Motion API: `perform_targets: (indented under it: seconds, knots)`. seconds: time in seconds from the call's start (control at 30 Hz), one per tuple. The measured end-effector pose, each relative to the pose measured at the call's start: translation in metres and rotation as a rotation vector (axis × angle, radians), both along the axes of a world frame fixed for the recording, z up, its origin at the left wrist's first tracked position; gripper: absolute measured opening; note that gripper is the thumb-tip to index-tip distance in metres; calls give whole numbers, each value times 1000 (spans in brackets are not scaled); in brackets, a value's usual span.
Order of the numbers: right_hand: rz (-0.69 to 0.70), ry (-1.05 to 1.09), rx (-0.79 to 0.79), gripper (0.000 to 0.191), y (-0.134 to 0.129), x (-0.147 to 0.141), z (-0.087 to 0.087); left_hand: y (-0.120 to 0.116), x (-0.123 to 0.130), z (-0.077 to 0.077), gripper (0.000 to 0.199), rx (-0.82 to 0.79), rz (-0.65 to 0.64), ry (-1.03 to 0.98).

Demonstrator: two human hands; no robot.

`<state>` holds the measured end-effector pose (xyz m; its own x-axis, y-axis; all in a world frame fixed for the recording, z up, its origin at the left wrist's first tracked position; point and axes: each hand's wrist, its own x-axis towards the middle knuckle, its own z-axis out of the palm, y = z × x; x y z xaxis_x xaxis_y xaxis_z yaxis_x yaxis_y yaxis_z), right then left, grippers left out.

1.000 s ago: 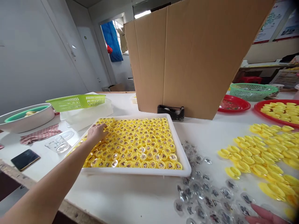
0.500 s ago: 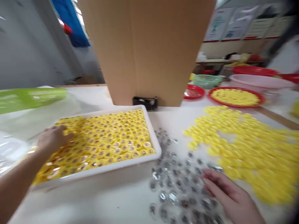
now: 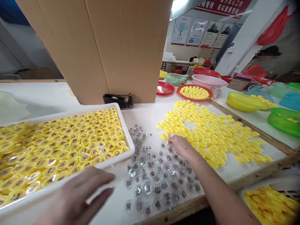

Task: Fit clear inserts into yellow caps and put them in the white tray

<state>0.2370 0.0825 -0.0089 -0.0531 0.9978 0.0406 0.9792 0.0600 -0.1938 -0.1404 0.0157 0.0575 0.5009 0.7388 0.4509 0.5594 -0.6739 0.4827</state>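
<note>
My left hand [image 3: 82,195], blurred, hovers over the near edge of the white tray [image 3: 131,147], thumb and fingers apart with nothing between them. Rows of yellow round pieces with printed centres [image 3: 75,137] fill that tray. My right hand [image 3: 179,145] reaches to the border between the clear printed discs [image 3: 161,175] and the loose yellow pieces [image 3: 211,128]. Its fingers are bent together and pointing left; whatever they may hold is hidden.
A cardboard box [image 3: 117,47] stands behind the tray, with a black tape dispenser [image 3: 118,100] at its foot. Red plates [image 3: 165,88], a pink basin [image 3: 208,82] and a yellow bowl [image 3: 246,101] lie farther back. A person [image 3: 267,61] is at the far right.
The view has swung to the right. My left hand has left the yellow pieces in the tray and come nearer. My right hand has moved from the clear discs up to the edge of the yellow pile.
</note>
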Motion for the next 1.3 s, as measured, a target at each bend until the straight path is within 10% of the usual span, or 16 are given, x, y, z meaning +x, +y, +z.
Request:
perform_targets:
  seconds: [0.17,0.43,1.3]
  knots:
    - [42,-57,-85,16,4,1,2,-13,71,-26,17,-203,-199,37]
    - [111,-14,-70,13,6,-1,-8,-7,98,-37,14,-406,-176,7]
    - [73,16,-1,45,28,-7,2,-1,94,-57,17,-662,-86,-125]
